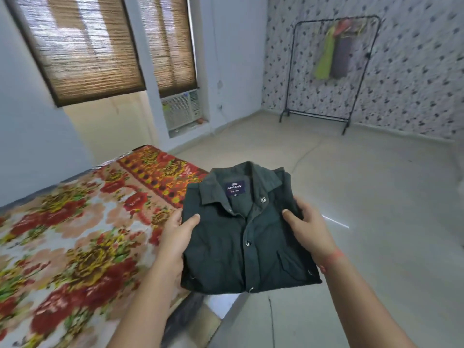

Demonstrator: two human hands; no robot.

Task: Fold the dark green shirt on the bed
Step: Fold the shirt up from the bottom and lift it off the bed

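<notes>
Folded dark green shirt — fingers beneath, hidden

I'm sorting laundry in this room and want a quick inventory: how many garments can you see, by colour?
Dark green: 1, the folded dark green button-up shirt, held in both hands
Lime green: 1, the lime green garment hanging on the black metal clothes rack
Grey: 1, the grey garment hanging beside it
Total: 3

We see the dark green shirt folded into a neat rectangle, collar up, snaps fastened, held flat in the air beyond the bed's near corner.
</notes>
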